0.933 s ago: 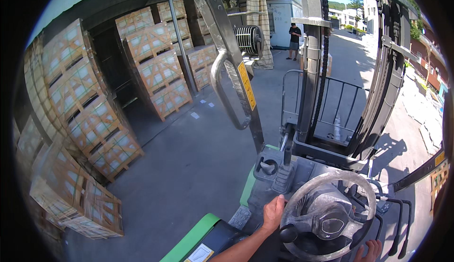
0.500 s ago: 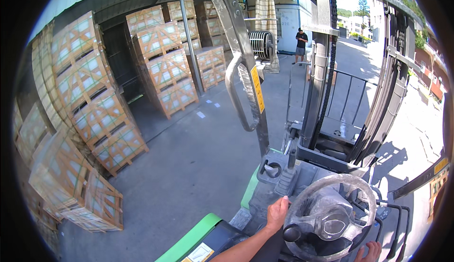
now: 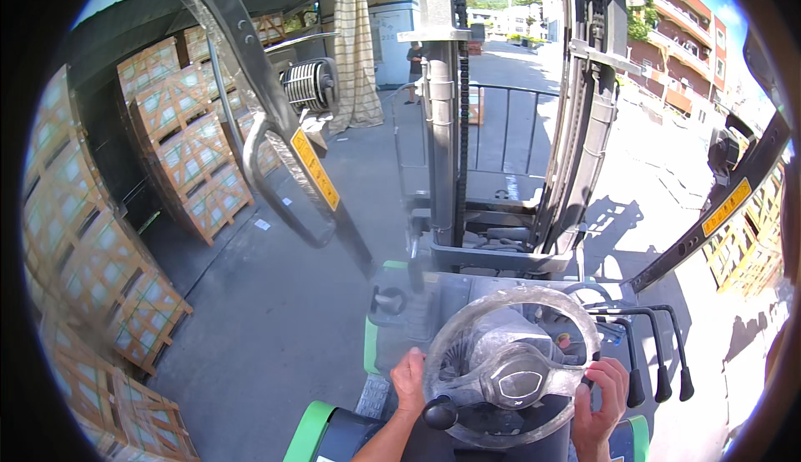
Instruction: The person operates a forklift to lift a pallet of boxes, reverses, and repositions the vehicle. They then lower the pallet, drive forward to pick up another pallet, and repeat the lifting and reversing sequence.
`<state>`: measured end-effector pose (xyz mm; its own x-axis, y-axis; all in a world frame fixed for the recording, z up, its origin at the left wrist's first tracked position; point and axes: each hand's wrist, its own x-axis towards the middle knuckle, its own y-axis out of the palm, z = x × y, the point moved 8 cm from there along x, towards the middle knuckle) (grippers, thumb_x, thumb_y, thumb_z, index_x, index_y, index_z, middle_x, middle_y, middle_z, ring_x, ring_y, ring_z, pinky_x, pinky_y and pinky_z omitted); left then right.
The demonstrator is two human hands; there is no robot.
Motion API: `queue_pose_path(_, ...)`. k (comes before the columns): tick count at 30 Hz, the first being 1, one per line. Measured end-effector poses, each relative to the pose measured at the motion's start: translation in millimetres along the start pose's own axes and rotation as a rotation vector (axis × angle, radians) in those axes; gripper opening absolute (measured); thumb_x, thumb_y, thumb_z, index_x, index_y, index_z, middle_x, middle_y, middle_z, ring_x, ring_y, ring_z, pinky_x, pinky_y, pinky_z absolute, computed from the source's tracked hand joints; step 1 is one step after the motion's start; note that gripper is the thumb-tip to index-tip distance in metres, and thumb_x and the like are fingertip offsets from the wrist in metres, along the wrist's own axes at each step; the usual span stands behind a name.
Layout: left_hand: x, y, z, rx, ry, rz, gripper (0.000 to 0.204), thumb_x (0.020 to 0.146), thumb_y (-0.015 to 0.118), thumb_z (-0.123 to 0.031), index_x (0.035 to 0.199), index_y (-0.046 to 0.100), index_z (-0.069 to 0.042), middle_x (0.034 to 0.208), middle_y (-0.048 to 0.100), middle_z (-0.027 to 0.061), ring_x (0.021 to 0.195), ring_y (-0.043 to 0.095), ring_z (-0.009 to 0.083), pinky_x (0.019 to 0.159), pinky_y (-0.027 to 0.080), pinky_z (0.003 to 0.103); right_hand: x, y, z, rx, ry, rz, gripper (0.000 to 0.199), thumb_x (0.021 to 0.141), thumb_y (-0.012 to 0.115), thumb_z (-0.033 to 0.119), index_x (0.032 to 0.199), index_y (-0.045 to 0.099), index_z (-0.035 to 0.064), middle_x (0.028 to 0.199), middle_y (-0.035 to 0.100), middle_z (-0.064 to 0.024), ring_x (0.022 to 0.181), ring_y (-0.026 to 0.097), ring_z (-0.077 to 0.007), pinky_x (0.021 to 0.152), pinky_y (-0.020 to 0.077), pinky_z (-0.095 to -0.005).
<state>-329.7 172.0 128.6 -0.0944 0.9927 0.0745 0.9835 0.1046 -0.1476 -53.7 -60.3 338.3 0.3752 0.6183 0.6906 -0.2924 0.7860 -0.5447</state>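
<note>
Both hands at the steering wheel (image 3: 512,385), low and just right of centre.
Its round face tilts back toward the person, spokes running roughly left to right, knob (image 3: 440,413) lower left. The right hand (image 3: 602,393) — earlier at the wheel's lower right — now has its fingers curled around the right rim; the left hand (image 3: 408,376) is bent beside the left rim, its hold I cannot tell. Ahead, the mast (image 3: 439,128) partly hides a standing person (image 3: 414,58); levers (image 3: 663,388) stand right, stacked crates (image 3: 196,155) left.
</note>
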Motion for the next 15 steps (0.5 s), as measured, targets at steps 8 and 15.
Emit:
queue_pose_path(8,-5.0,5.0,-4.4,-0.038,-0.024,0.001,0.047,0.109,0.051,-0.031,0.083,0.065,0.005,0.067,0.06,0.0107,0.064,0.047,0.0158,0.061,0.044,0.04,32.7,-50.3,-80.6,-0.461,0.299,0.088,0.039,0.082,0.076,0.006,0.118,0.063,0.0004,0.123,0.065,-0.0186,0.125,0.056,-0.0405,0.105,0.0432,-0.0518)
queue_pose_path(15,-8.1,4.0,-1.1,-0.113,-0.087,-0.023,0.05,0.111,0.051,-0.034,0.078,0.057,0.003,0.065,0.05,0.0025,0.066,0.04,0.0116,0.058,0.039,0.037,-79.1,-51.3,-136.3,-0.425,0.636,0.252,0.055,0.095,0.07,0.021,0.142,0.051,-0.0006,0.126,0.065,-0.022,0.116,0.062,-0.0436,0.102,0.0445,-0.0532)
